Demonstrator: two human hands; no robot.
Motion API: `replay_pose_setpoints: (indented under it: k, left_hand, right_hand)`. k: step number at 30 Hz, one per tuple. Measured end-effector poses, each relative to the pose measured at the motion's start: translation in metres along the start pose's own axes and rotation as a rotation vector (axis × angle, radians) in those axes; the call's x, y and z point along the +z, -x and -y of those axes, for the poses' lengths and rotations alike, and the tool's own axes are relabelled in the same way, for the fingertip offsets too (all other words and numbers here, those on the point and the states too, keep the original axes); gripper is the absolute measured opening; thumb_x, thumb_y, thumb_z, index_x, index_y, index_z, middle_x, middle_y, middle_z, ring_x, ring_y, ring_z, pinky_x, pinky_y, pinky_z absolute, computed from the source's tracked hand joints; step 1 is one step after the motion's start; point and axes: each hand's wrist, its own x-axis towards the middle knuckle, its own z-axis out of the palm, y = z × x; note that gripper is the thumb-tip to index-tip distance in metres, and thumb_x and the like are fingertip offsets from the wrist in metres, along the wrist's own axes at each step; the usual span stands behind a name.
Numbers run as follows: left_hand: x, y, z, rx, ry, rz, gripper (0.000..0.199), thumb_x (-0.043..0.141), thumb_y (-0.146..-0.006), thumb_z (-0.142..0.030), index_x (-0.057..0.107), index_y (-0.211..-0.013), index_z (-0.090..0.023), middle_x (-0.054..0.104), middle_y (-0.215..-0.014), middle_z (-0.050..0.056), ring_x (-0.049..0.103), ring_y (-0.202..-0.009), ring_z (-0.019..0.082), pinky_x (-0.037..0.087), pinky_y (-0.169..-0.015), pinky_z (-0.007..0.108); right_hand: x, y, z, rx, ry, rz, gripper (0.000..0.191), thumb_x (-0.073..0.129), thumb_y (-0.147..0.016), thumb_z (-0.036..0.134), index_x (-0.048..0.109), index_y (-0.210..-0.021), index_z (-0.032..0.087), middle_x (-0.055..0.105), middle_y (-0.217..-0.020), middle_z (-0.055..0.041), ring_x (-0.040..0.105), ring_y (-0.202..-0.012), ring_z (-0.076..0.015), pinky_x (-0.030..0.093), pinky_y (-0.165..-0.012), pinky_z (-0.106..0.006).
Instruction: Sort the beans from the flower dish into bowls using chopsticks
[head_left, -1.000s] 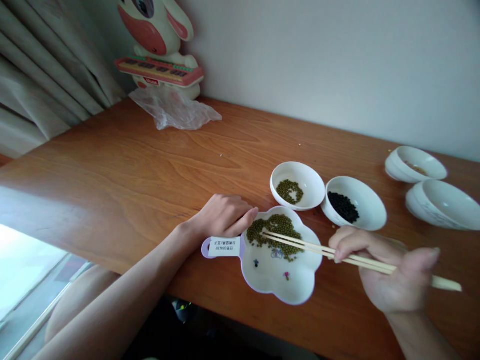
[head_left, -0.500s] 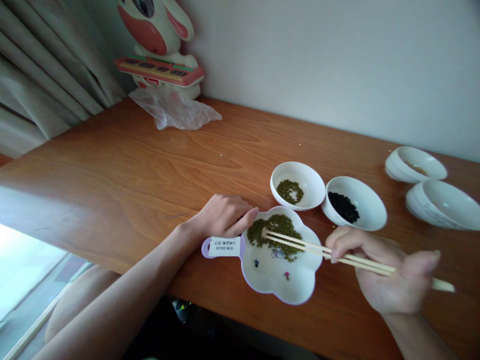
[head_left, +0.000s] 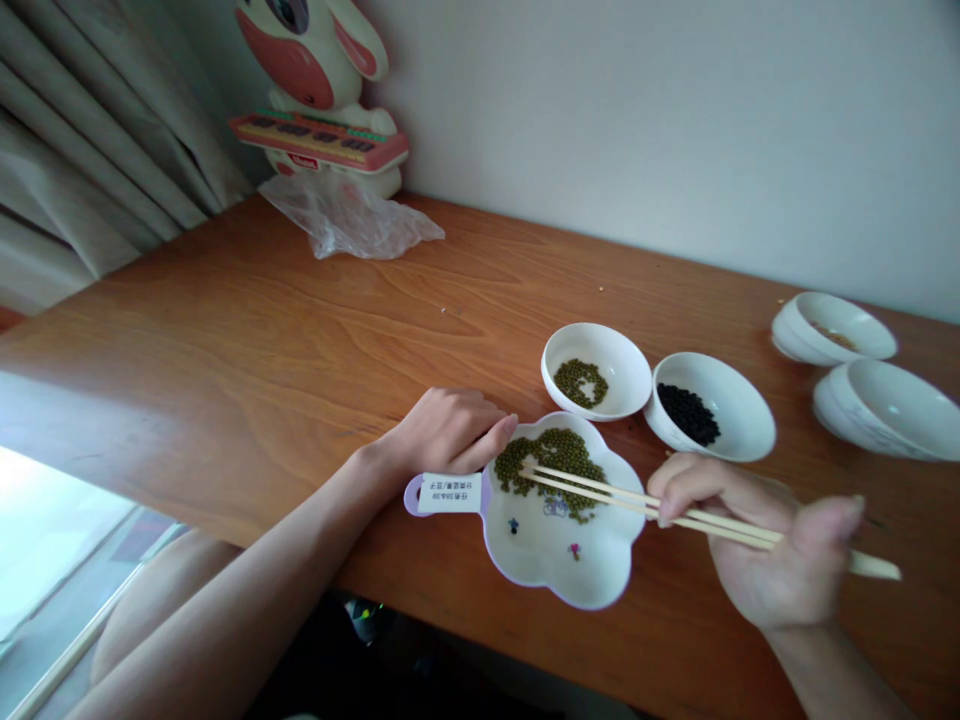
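Note:
A white flower-shaped dish with a lilac rim and a labelled handle lies at the table's front edge. Green mung beans are spread over its far part. My left hand rests beside the dish, fingers curled, with the thumb against its rim above the handle. In my right hand is a pair of wooden chopsticks, held slanting leftward over the dish. Their tips are among the beans at the left; whether a bean is between them I cannot tell.
Behind the dish stand a white bowl with some mung beans and another bowl with black beans. Two more bowls, one pale and one patterned, are at the right. A plastic bag and toy keyboard sit at the back left.
My right hand has shifted slightly left, and the chopsticks' rear ends have moved left with it. The left hand and the dish look unmoved.

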Motion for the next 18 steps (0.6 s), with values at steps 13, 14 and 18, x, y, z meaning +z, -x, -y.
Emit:
replay_pose_setpoints:
  k: [13,14,18]
  left_hand:
    - [0.000,0.000,0.000,0.004,-0.002,-0.003,0.046,0.029,-0.109,-0.034,0.055,-0.074,-0.019,0.063,-0.074,0.002,0.055,-0.066,0.014,0.038,-0.065,0.031]
    - [0.000,0.000,0.000,0.001,-0.004,-0.001,0.046,0.029,-0.109,-0.034,0.055,-0.074,-0.019,0.063,-0.074,0.002,0.055,-0.066,0.014,0.038,-0.065,0.031]
    - [0.000,0.000,0.000,-0.012,-0.013,0.001,0.047,0.029,-0.109,-0.035,0.056,-0.075,-0.018,0.062,-0.073,0.002,0.053,-0.065,0.014,0.038,-0.065,0.031]
  right_hand:
    - [-0.015,0.006,-0.006,-0.053,-0.037,-0.142,0.090,0.010,-0.094,0.080,0.082,-0.076,0.028,0.070,-0.067,-0.0079,0.063,-0.066,-0.0260,0.049,-0.067,-0.043]
    - [-0.022,0.005,-0.008,-0.081,-0.016,-0.185,0.092,0.008,-0.093,0.081,0.082,-0.075,0.028,0.070,-0.067,-0.0089,0.063,-0.066,-0.0272,0.049,-0.069,-0.045]
    - [-0.051,0.001,-0.024,-0.299,0.062,-0.328,0.091,0.009,-0.091,0.081,0.079,-0.069,0.027,0.066,-0.059,-0.0106,0.064,-0.063,-0.0308,0.048,-0.072,-0.052]
